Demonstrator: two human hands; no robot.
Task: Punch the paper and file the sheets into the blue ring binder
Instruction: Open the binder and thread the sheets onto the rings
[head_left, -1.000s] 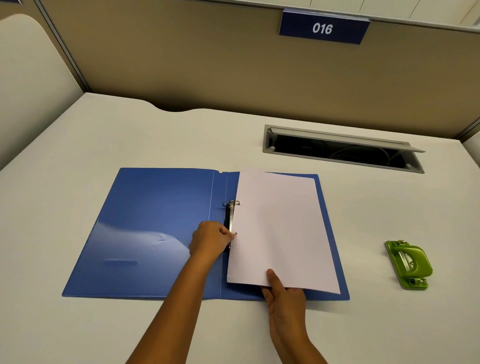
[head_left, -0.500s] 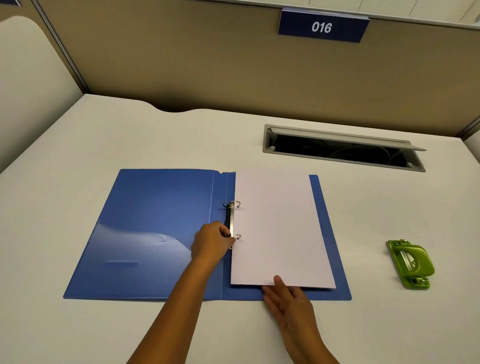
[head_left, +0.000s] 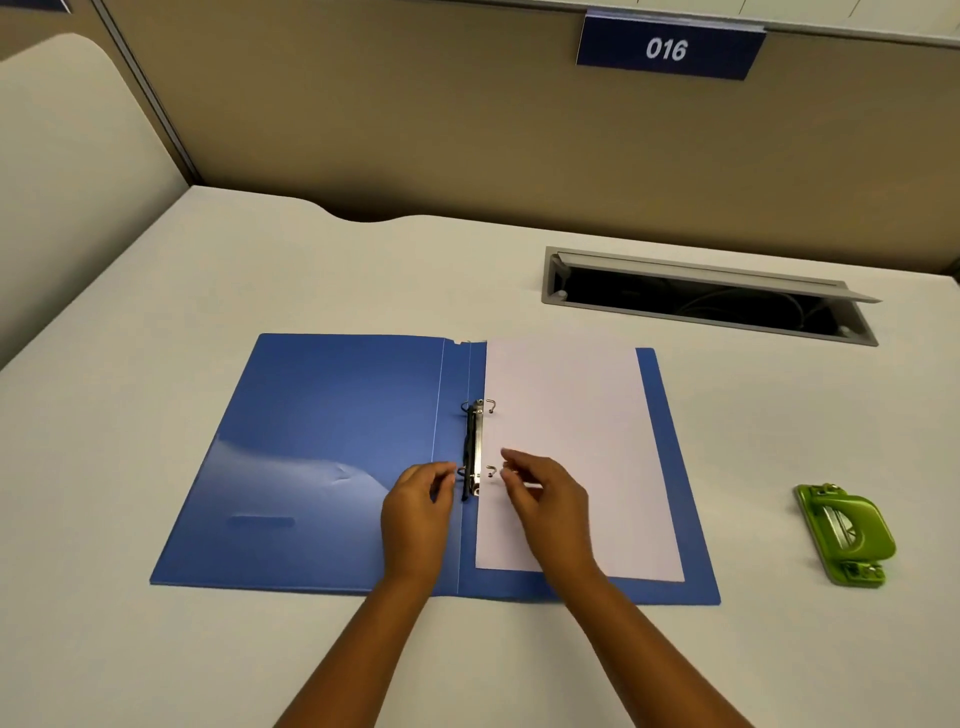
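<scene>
The blue ring binder (head_left: 332, 441) lies open and flat on the desk. A white sheet of paper (head_left: 571, 415) rests on its right half, with its left edge threaded over the two open prongs of the metal ring mechanism (head_left: 475, 441). My left hand (head_left: 415, 509) sits just left of the mechanism, its curled fingers pinching the left half of the lower ring. My right hand (head_left: 545, 499) hovers over the paper just right of the lower ring, fingers bent and slightly blurred, holding nothing.
A green hole punch (head_left: 844, 530) stands on the white desk (head_left: 156, 312) to the right of the binder. An open cable hatch (head_left: 701, 301) is set into the desk behind it. A beige partition with a "016" sign (head_left: 667, 49) closes the back.
The sheet slid left and settled onto the ring prongs. My right hand left the paper's bottom edge and moved up to the lower ring. My left hand stayed at the mechanism.
</scene>
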